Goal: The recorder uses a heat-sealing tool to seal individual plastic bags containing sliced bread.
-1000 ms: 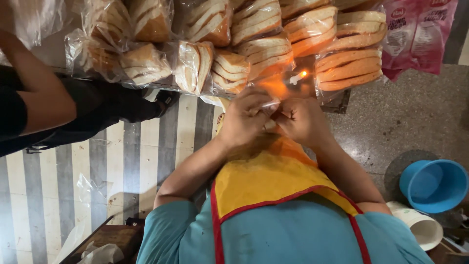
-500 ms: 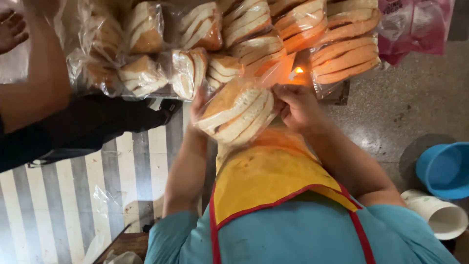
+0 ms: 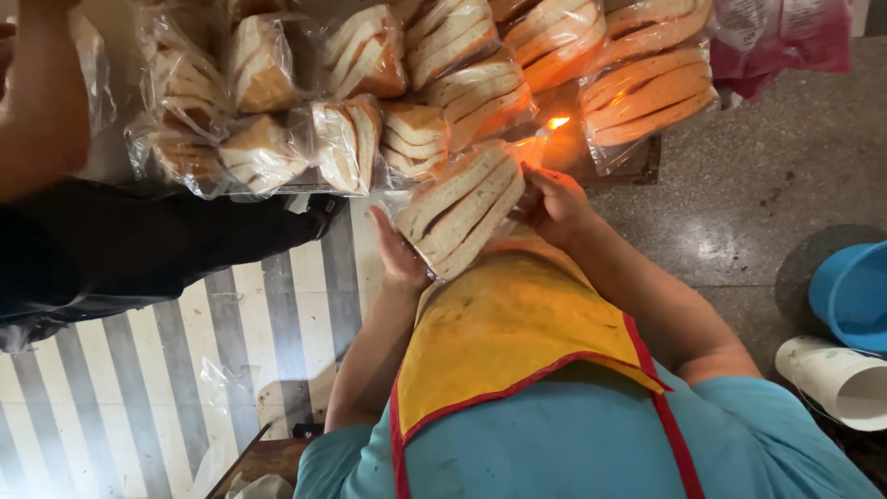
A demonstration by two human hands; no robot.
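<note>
Two hands share one load: my left hand (image 3: pixel 399 261) cups the bagged stack of sliced bread (image 3: pixel 462 205) from underneath at its 7 o'clock edge, palm open and fingers spread flat to carry the weight. My right hand (image 3: pixel 554 201) has its grip closed on the bag's plastic at the stack's 3 o'clock side, pinching the loose film, in my judgement to keep the mouth gathered. The stack is tilted, its slices fanned toward 1 o'clock, held clear above my yellow apron (image 3: pixel 504 323). A small flame (image 3: pixel 557 122) burns just beyond the bag at 1 o'clock, near the pinched plastic but apart from it. Finished bags of bread (image 3: pixel 351 139) lie crowded on the tabletop (image 3: pixel 637 164) from 10 to 1 o'clock. Another person's arm (image 3: pixel 42 102) reaches in at 10 o'clock. A blue bucket (image 3: pixel 855 291) stands on the floor at 3 o'clock.
</note>
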